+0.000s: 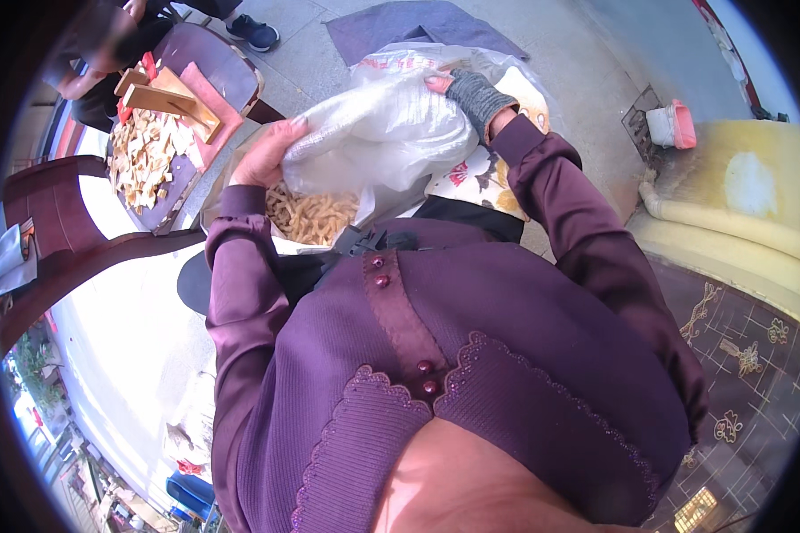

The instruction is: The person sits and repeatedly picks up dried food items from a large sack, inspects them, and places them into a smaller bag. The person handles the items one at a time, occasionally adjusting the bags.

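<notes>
Both my hands hold a white translucent plastic bag [378, 133] stretched out over my lap. My left hand [274, 153] grips its left edge, thumb on top and the other fingers partly hidden. Near its far right edge, my right hand [473, 96], in a grey knit fingerless cover, pinches the plastic; some of its fingers are out of sight. Below the left hand, tan twisted strips [311, 213] lie in a pale container or bag, partly covered by the plastic. A flowered cloth [478, 182] spreads beneath my right wrist.
At the upper left, a person [98, 62] sits beside a low dark seat or table [213, 58]. Pale chopped pieces [142, 164] and a wooden board-like tool [173, 107] lie on it. A brown chair [58, 204] stands left, a yellow sofa [720, 195] right, a grey cloth [427, 27] ahead.
</notes>
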`<state>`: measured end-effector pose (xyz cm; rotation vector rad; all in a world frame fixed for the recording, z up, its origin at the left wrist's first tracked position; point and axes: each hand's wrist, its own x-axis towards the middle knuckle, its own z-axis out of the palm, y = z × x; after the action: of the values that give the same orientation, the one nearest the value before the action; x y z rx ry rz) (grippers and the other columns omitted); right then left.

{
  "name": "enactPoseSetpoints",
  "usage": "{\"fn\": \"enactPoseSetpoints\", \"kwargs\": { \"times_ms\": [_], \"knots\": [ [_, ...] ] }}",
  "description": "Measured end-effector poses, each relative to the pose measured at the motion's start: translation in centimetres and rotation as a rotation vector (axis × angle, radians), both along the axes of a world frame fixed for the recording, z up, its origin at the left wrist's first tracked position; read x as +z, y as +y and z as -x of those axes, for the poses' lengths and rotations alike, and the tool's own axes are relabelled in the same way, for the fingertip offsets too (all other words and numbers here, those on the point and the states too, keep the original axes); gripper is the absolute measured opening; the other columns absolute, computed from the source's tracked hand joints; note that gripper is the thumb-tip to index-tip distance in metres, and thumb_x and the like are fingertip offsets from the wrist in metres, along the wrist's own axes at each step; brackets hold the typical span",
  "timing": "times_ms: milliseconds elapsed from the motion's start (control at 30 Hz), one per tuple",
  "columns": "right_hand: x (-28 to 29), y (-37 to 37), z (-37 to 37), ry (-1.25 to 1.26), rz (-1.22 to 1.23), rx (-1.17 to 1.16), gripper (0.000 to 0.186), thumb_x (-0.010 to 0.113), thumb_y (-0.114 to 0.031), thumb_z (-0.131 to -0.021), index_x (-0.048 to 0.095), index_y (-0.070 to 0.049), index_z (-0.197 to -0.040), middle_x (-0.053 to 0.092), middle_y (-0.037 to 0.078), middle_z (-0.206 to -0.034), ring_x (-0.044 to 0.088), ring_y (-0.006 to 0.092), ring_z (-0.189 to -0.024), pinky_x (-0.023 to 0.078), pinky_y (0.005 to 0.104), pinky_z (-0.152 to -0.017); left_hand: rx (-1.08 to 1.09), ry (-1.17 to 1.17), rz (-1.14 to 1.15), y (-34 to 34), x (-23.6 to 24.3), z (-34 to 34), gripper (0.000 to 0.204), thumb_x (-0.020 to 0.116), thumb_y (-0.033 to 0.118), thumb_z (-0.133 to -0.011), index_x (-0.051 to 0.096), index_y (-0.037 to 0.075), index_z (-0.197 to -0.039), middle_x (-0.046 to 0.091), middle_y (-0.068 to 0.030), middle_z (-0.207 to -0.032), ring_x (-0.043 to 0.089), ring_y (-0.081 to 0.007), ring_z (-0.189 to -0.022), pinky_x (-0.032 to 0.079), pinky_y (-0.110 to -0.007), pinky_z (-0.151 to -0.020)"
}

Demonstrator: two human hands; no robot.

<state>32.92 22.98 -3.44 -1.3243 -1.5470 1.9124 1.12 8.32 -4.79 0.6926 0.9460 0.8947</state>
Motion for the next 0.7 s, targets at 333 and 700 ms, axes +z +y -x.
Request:
{"fn": "enactPoseSetpoints", "kwargs": {
  "times_ms": [333,700],
  "knots": [
    [-2.6,-0.6,5.5,-0.594,-0.84,0.485,0.093,0.071,-0.059,-0.066,0.045,0.006,-0.127,0.049,0.027,-0.128,0.052,0.0383,-0.113,0.041,0.039,-0.095,0.254,-0.072,0.02,10.5,-2.9,-2.7,0.05,0.057,0.029,-0.09,0.045,-0.001,-0.128,0.057,-0.0107,-0.12,0.053,-0.0239,-0.112,0.043,-0.035,-0.094],
    [-11.0,1.9,7.8,-0.642,-0.705,0.323,0.074,0.064,-0.052,-0.072,0.057,0.01,-0.111,0.059,0.031,-0.107,0.056,0.0417,-0.104,0.043,0.0429,-0.091,0.748,1.572,-0.069,-13.7,-7.3,1.8,0.056,0.077,0.024,-0.068,0.055,0.003,-0.115,0.053,-0.018,-0.115,0.047,-0.032,-0.11,0.037,-0.041,-0.096]
  ]
}}
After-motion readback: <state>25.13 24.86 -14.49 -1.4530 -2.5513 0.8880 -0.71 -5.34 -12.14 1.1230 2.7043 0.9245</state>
